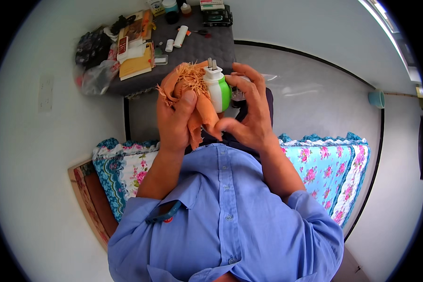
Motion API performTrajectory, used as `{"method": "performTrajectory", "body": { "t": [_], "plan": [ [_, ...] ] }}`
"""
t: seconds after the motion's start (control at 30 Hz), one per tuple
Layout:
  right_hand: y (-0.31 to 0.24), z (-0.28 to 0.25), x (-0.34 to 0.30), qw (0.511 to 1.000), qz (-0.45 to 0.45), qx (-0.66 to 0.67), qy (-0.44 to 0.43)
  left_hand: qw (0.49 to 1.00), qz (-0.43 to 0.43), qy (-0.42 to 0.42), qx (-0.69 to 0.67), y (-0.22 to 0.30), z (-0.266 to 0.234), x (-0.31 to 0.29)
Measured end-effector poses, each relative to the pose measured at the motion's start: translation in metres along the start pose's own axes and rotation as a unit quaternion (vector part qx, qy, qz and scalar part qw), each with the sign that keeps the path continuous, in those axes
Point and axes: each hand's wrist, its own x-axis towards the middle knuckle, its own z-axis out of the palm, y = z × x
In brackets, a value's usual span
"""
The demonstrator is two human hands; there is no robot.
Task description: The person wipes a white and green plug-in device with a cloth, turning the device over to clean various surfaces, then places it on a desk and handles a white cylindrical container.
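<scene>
A rounded white and green plug-in vaporizer point(219, 93), its two flat metal prongs pointing up, is held between my hands in front of my chest. My left hand point(175, 117) is closed on a bunched orange cloth point(206, 111) with a frayed, stringy edge, pressing it against the vaporizer's left side. The fingers of my right hand point(251, 105) curve around the other side, the index fingertip at its upper edge. My right thumb reaches beneath it to a hanging corner of the cloth. Part of the vaporizer's back is hidden.
Ahead stands a grey padded table point(197, 51) with papers, a red and white handset point(122, 47), white bottles point(180, 36), scissors and a plastic bag point(98, 77). I sit on a floral-covered seat point(322, 164). A phone point(164, 212) sticks out of my shirt pocket. A teal bucket point(376, 99) is far right.
</scene>
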Motion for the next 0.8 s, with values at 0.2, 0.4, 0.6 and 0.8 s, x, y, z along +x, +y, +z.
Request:
{"method": "performTrajectory", "body": {
  "t": [0.2, 0.4, 0.6, 0.8],
  "plan": [
    [0.019, -0.004, 0.000, 0.995, 0.051, 0.078, -0.046, 0.999, -0.009, -0.035, 0.004, 0.007, -0.002, 0.000],
    [0.016, 0.001, -0.006, 0.843, 0.199, 0.494, -0.079, 0.990, -0.081, -0.072, -0.096, 0.007, -0.007, 0.002],
    [0.009, 0.017, -0.007, 0.856, 0.186, 0.482, 0.029, 0.999, 0.003, -0.046, -0.027, -0.003, -0.002, -0.002],
    [0.003, 0.026, -0.009, 0.909, 0.107, 0.396, 0.073, 0.999, 0.026, -0.040, -0.013, -0.003, 0.003, -0.006]
  ]
}}
